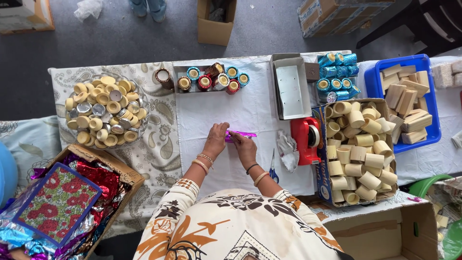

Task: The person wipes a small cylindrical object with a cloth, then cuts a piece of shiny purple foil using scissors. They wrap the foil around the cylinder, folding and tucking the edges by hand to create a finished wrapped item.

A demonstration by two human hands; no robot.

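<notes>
White cloth covers the middle of a long table (211,115) seen from above, with paisley-patterned cloth under it toward the left of the frame and grey floor beyond the far edge.

At the centre of the frame a small piece wrapped in shiny purple foil (240,135) is pressed against the cloth between both hands. The left hand (216,139) lies over its left end with the fingers curled down and close together; the right hand (244,147) covers it from below, fingertips pinched on the foil. It appears to be held flat so that the wrap can be rolled tight — whether a tube lies inside cannot be told.

Supplies are ranged within arm's reach. At upper left a glass bowl (139,98) is heaped with round cream caps, some silver-faced. At lower left a cardboard box (126,176) holds crumpled foil sheets in red, silver and purple, with a flowered sheet on top. Above the hands a shallow grey tray (179,68) holds wrapped pieces lying with their round ends up. At right centre a printed carton (321,159) is filled with bare cream tubes, and beyond it — at upper right — a blue tray (430,96) holds tan blocks. Blue-foiled pieces (337,72) are stacked beside an open white box (291,86). A red tape dispenser (308,137) and blue-handled scissors (273,168) lie just right of the hands, presumably kept close for sealing and cutting.
</notes>
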